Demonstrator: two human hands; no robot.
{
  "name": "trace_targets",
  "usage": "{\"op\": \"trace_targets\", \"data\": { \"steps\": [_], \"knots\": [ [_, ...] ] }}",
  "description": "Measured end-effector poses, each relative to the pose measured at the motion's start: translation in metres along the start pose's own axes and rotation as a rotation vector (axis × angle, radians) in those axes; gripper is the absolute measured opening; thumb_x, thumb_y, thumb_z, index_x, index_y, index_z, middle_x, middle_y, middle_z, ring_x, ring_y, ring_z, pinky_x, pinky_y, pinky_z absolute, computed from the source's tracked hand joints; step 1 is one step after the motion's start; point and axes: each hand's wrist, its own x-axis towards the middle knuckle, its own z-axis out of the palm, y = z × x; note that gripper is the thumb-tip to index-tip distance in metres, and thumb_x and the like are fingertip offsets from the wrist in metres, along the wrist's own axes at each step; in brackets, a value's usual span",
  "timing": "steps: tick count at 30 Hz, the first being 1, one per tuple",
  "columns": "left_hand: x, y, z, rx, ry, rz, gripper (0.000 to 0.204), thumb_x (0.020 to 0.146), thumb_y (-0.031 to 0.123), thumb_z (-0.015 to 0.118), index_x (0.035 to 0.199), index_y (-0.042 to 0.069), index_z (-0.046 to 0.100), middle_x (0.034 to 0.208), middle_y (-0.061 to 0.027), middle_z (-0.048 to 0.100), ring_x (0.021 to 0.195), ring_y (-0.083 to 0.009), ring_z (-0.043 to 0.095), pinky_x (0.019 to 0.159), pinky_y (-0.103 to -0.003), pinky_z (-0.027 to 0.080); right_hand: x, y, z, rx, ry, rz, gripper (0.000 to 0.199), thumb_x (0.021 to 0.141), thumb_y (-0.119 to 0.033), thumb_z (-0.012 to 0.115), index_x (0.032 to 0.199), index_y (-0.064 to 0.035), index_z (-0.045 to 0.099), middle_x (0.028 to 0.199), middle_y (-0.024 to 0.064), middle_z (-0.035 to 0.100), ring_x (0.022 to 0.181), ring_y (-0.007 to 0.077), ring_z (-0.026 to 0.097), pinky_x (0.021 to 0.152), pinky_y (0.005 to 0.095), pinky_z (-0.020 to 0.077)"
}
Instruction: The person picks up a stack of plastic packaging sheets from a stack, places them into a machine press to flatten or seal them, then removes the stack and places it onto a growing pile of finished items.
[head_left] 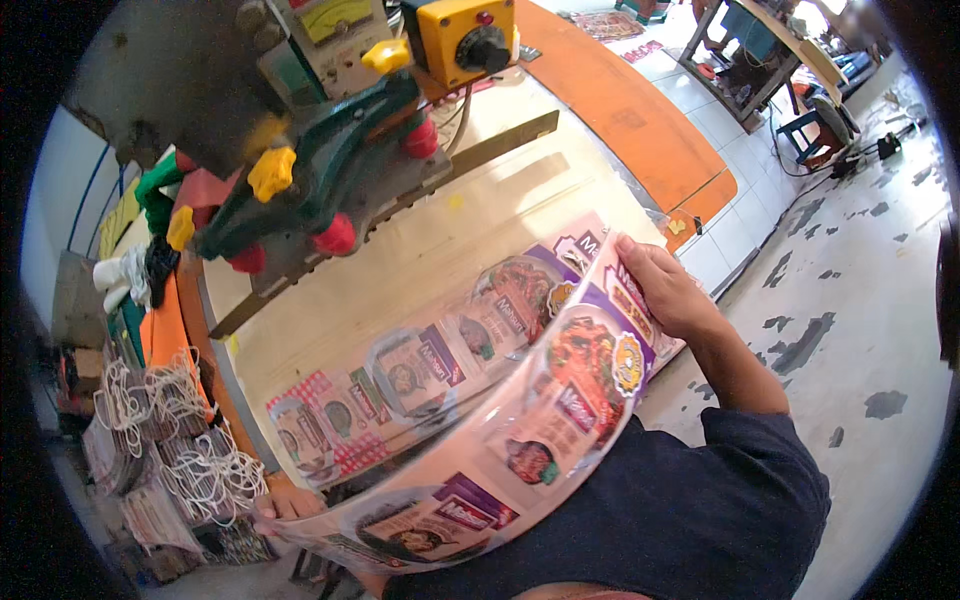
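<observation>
A long strip of clear plastic film printed with food pictures [510,450] sags in a curve between my two hands, near my body. Its far right end is pinched in my right hand [665,288], thumb on top. My left hand [292,497], partly hidden, closes on the opposite end at the lower left. Just beyond, another printed film sheet [410,375] lies flat on the pale work surface [330,305]. The held strip overlaps its near edge. Above the surface stands a dark green press [350,160] with yellow knobs, red cushions and a long metal bar [490,155].
A yellow control box [462,42] with a black dial sits at the top. Orange table wings [650,130] flank the pale surface. Bundles tied with white cord [205,470] are stacked at the left. A workbench [750,50] stands far right, beyond a worn grey floor [850,300].
</observation>
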Motion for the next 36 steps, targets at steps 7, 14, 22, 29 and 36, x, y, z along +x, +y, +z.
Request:
{"op": "trace_targets", "data": {
  "steps": [7,14,22,29,36],
  "knots": [
    [0.038,-0.019,0.056,0.535,1.593,0.232,0.054,0.106,0.049,0.054,0.137,0.005,0.056,0.122,-0.0063,0.064,0.11,-0.0206,0.062,0.091,-0.032,0.053,-0.02,-0.027,-0.027,-0.051,0.259,-0.294,0.043,0.108,-0.034,0.056,0.126,0.0049,0.059,0.114,0.0087,0.07,0.098,0.0082,0.067,0.086,0.0249,0.0547],
    [0.033,0.029,0.014,1.435,1.611,-0.239,0.042,0.106,0.038,0.061,0.126,0.002,0.062,0.11,-0.0065,0.069,0.1,-0.0145,0.063,0.087,-0.03,0.051,0.0,-0.041,-0.019,-0.862,0.291,-0.182,0.045,0.101,-0.03,0.067,0.133,-0.0004,0.055,0.086,0.012,0.069,0.086,0.0172,0.07,0.075,0.0338,0.0539],
    [0.044,-0.002,0.035,1.852,1.437,-0.698,0.041,0.103,0.034,0.065,0.116,-0.005,0.068,0.102,-0.0073,0.067,0.092,-0.0173,0.061,0.082,-0.033,0.05,-0.004,-0.022,-0.024,-1.061,0.421,-0.272,0.038,0.094,-0.034,0.071,0.098,0.0035,0.069,0.086,0.0198,0.067,0.078,0.0351,0.065,0.075,0.0445,0.0493],
    [0.079,-0.028,0.05,1.957,1.257,-0.913,0.044,0.102,0.031,0.066,0.114,-0.011,0.064,0.108,-0.0171,0.062,0.087,-0.0262,0.064,0.077,-0.036,0.051,-0.004,-0.011,-0.001,-1.335,0.363,-0.25,0.041,0.095,-0.037,0.073,0.106,0.0022,0.067,0.085,0.0191,0.067,0.079,0.0357,0.065,0.071,0.0444,0.0498],
    [0.069,-0.014,0.043,1.678,1.428,-0.751,0.038,0.102,0.031,0.068,0.108,-0.007,0.066,0.086,-0.0058,0.064,0.079,-0.0133,0.06,0.072,-0.03,0.049,0.012,-0.011,-0.03,-0.664,0.214,-0.104,0.047,0.095,-0.035,0.076,0.112,0.0072,0.066,0.079,0.0089,0.071,0.072,0.0125,0.066,0.063,0.03,0.0505]
  ]
}}
